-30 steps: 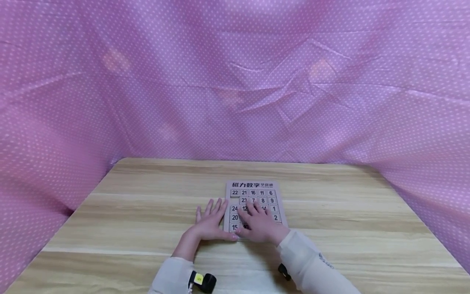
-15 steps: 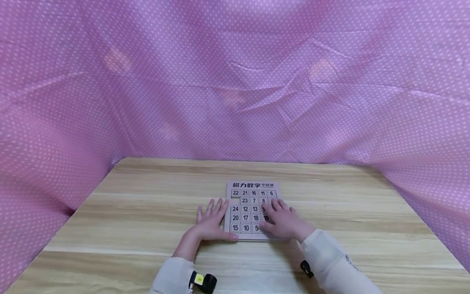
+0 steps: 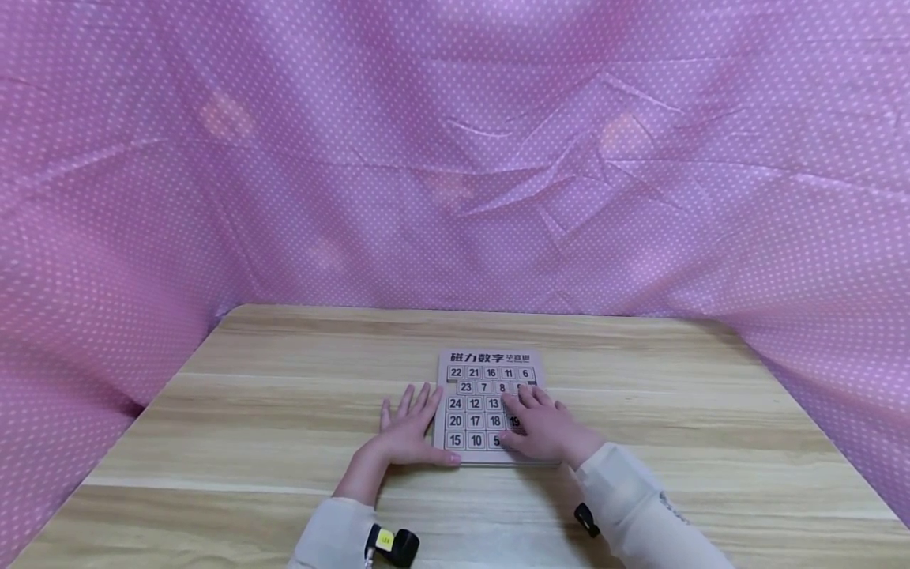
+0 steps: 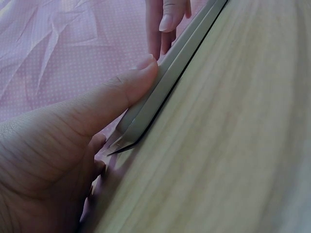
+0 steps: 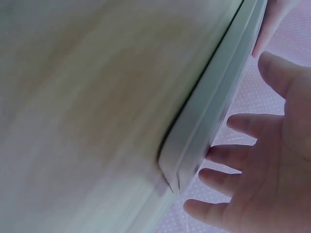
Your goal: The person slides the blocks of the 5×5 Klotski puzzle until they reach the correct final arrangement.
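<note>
A sliding number puzzle (image 3: 475, 457) lies flat on the table, its numbered tiles in rows under a printed heading. Along its left side lie the straight fingers of my left hand (image 3: 407, 437), with the thumb on the near left corner, as the left wrist view also shows. My right hand (image 3: 550, 431) is spread over the right part of the board. Its fingertips touch tiles in the second row and hide several below. The 23 tile (image 3: 465, 387) stands partway into the gap at that row's left end. A dark gap shows at the right end.
The light wooden table (image 3: 284, 379) reaches out on all sides of the puzzle. Pink dotted cloth (image 3: 455, 197) hangs behind it and at both sides. A small black wrist camera (image 3: 405, 548) sits at the left sleeve.
My right hand has moved from the middle of the board to its right side, then slightly left. The second-row tiles have slid partway left. The left hand stays in place.
</note>
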`<state>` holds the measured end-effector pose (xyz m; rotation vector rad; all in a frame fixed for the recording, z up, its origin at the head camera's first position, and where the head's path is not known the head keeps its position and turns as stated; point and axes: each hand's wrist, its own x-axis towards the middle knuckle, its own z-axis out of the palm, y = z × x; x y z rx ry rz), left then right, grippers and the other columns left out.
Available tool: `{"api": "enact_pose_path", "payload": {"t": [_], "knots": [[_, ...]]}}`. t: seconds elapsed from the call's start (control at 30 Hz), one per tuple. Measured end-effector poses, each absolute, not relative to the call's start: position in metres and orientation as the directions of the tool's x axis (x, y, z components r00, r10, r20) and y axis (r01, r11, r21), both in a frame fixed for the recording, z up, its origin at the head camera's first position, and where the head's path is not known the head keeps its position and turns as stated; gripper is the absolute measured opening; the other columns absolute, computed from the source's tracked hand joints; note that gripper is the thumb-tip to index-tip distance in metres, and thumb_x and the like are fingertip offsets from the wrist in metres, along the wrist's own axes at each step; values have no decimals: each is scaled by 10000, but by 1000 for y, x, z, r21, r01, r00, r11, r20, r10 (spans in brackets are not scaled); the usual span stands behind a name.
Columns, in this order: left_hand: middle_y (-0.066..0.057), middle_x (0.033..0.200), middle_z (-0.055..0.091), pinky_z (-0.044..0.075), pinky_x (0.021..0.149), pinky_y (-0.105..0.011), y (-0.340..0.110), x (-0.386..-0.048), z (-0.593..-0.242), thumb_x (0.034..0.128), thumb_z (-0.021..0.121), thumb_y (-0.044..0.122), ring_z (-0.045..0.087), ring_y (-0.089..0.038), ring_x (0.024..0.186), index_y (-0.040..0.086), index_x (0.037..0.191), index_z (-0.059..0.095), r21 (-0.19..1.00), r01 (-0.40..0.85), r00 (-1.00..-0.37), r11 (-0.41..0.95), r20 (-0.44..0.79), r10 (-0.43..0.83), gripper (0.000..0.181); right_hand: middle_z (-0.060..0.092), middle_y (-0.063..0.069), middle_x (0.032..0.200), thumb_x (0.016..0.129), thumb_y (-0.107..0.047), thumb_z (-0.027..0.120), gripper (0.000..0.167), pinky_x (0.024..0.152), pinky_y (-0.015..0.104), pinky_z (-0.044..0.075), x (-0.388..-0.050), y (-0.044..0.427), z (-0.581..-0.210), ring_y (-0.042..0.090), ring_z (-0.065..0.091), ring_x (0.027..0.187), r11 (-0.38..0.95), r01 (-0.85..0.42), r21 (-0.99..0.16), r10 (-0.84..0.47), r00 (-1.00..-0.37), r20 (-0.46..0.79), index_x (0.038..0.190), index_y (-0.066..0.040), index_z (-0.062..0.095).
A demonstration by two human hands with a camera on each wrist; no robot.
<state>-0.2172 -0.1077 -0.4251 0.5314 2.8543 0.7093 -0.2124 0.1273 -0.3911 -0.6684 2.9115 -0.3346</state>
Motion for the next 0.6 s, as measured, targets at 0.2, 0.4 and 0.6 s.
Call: {"api": "enact_pose_path", "payload": {"t": [0.2, 0.4, 0.6], "knots": [[-120, 1424, 47, -133, 931, -537, -108, -218, -425, 524, 625, 677, -73, -315, 1267, 141, 1395, 113, 474, 306, -924, 826, -62, 377, 1144, 243, 207, 1358, 826, -481, 478, 660, 923, 579, 186, -214, 121, -393, 399, 174, 1225, 867, -441, -232, -468, -881, -75, 1332, -85, 330], [-113, 1426, 47, -135, 931, -535, -108, -217, -426, 517, 619, 688, -75, -310, 1267, 139, 1395, 120, 478, 303, -924, 824, -65, 377, 1150, 238, 203, 1361, 826, -497, 463, 660, 922, 584, 180, -215, 118, -394, 398, 168, 1227, 863, -450, -229, -478, -875, -81, 1334, -97, 332], [-110, 1427, 42, -136, 929, -538, -109, -219, -429, 512, 611, 698, -82, -310, 1267, 143, 1395, 114, 477, 306, -924, 824, -60, 378, 1156, 231, 180, 1372, 822, -507, 463, 664, 932, 577, 166, -216, 119, -396, 385, 148, 1237, 868, -431, -247, -462, -883, -80, 1333, -104, 335]]}}
